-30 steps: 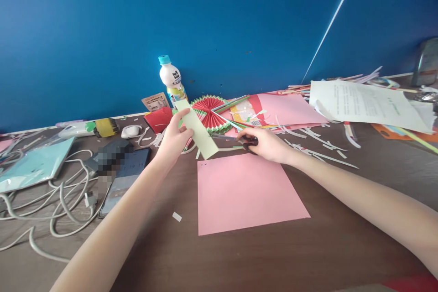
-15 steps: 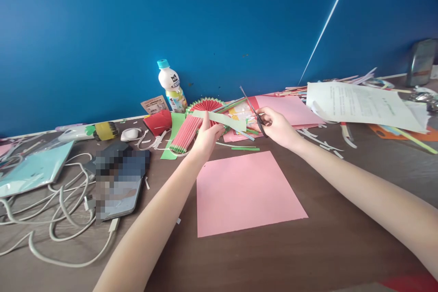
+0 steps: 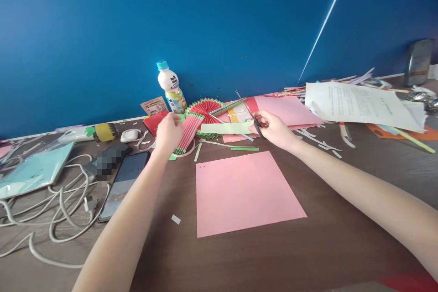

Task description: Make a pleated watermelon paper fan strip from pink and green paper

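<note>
My right hand is closed on dark-handled scissors, their narrow blades pointing up and away. A pale green paper strip lies across the paper pile, its right end by that hand. My left hand is at the left of the pile, fingers curled down over a green sheet, mostly covered; its fingertips are largely hidden. Right beside it lies a pleated pink-red paper piece with green edges. Behind that is a round red pleated fan. A pink sheet lies flat in front.
A bottle stands against the blue wall. Left are a phone, white cables and a teal packet. Printed paper and paper scraps lie right. A white scrap lies near my left forearm.
My left hand has let go of the pale green strip and moved left to the green sheet. The strip has dropped onto the pile. My right hand still holds the scissors, nearly in place.
</note>
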A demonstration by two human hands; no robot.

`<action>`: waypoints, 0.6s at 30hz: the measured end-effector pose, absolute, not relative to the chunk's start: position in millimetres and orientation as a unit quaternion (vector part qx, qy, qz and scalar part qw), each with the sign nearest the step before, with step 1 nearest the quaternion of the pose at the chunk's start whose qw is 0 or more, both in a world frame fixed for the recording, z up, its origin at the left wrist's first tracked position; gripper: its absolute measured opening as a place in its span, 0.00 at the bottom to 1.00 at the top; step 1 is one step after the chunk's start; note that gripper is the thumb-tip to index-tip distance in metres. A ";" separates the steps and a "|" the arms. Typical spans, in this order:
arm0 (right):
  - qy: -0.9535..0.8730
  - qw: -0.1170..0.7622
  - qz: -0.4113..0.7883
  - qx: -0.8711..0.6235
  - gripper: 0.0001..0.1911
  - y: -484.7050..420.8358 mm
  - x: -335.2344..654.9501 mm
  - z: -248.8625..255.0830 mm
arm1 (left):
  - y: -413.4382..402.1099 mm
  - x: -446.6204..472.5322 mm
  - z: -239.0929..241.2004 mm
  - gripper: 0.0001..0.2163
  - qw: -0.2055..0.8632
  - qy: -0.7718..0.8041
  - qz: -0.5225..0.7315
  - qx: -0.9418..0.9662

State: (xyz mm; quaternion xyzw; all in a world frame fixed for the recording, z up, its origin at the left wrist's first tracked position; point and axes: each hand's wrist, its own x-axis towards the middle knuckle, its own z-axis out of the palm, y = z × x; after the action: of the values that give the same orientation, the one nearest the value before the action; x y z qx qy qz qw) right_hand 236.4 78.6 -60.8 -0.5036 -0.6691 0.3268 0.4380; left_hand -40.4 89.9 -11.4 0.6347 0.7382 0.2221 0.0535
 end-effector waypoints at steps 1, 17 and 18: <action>-0.671 0.436 0.327 -0.503 0.19 78.0 235.8 -60.6 | 94.8 -49.4 -12.9 0.16 0.043 0.754 0.207 0.622; -0.679 0.414 0.346 -0.499 0.19 73.7 231.5 -59.3 | 119.7 -77.9 -36.6 0.09 0.046 0.805 0.134 0.576; -0.681 0.413 0.344 -0.498 0.19 74.0 231.8 -59.9 | 118.5 -77.8 -35.6 0.08 0.040 0.803 0.148 0.576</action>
State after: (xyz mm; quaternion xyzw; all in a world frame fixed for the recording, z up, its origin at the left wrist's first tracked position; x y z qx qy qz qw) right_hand 231.8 74.0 -59.9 -0.4976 -0.6811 0.3439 0.4126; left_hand -77.8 118.5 -35.6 0.5756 0.8033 0.1479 0.0397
